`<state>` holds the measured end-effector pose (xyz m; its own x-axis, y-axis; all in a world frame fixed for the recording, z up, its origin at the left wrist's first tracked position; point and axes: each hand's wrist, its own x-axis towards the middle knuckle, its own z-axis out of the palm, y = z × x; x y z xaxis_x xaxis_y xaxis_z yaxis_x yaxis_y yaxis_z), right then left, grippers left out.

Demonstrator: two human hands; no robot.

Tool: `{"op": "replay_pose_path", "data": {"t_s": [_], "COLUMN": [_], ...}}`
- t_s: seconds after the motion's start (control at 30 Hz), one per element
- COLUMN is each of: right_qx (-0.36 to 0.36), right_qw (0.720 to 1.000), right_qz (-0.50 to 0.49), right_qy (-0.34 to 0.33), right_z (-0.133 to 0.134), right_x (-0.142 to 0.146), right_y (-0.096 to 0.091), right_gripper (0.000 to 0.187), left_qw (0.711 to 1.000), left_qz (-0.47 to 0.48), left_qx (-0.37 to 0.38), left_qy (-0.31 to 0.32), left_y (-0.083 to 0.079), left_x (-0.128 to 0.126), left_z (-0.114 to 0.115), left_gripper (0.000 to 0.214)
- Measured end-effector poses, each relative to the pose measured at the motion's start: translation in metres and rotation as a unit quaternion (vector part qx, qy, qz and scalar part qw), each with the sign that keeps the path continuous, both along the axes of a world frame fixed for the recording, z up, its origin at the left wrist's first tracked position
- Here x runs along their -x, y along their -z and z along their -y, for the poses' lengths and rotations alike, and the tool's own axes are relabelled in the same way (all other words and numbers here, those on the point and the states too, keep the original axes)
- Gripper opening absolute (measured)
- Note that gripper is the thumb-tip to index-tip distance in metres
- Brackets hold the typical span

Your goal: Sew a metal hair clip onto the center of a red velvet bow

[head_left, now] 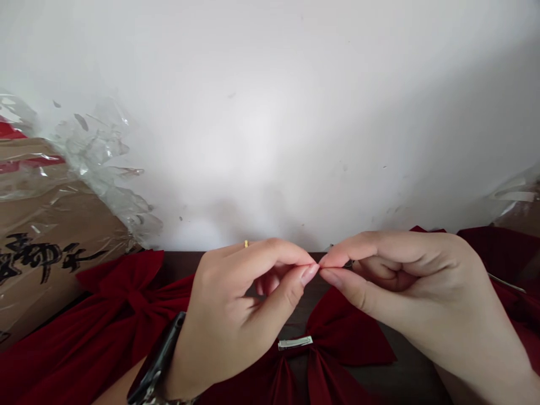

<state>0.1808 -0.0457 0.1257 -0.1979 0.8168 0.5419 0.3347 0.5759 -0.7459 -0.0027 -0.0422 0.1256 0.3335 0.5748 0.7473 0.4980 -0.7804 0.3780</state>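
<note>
My left hand and my right hand meet fingertip to fingertip above a dark table. Each thumb is pressed against its index finger in a pinch. Whatever lies between the fingertips is too small to make out. Below them lies a dark red fabric bow with its back side up. A flat metal hair clip with a pale strip on it rests across the bow's middle. Part of that bow is hidden behind my left hand.
At the left lies another red bow with long tails. Behind it stands a cardboard box wrapped in clear plastic, with black writing. More red fabric lies at the right. A white wall rises behind the table.
</note>
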Motion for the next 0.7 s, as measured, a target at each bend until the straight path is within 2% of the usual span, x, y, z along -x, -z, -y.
{"op": "replay_pose_path", "data": {"t_s": [0.2, 0.33, 0.5, 0.6, 0.7], "right_qx": [-0.011, 0.007, 0.000, -0.004, -0.023], "right_qw": [1.000, 0.999, 0.998, 0.997, 0.997], "right_qz": [0.020, 0.046, 0.011, -0.003, -0.003], "right_qy": [0.002, -0.012, 0.067, 0.074, 0.072], "right_z": [-0.006, -0.008, -0.008, -0.008, -0.004], "right_x": [-0.008, -0.010, -0.008, -0.004, 0.000], "right_y": [-0.003, -0.003, 0.001, 0.003, 0.004], "right_gripper": [0.018, 0.021, 0.027, 0.028, 0.026], "left_qw": [0.996, 0.997, 0.989, 0.978, 0.953], "left_qz": [0.026, 0.031, 0.008, -0.019, -0.099], "left_qx": [0.068, 0.060, -0.093, -0.183, -0.273], "left_qy": [0.043, 0.020, -0.111, -0.094, -0.081], "left_y": [-0.002, -0.002, -0.003, -0.005, -0.008], "left_x": [0.004, 0.011, 0.020, 0.020, 0.016], "left_z": [0.000, -0.012, -0.031, -0.022, -0.005], "left_gripper": [0.013, 0.011, 0.009, 0.013, 0.018]}}
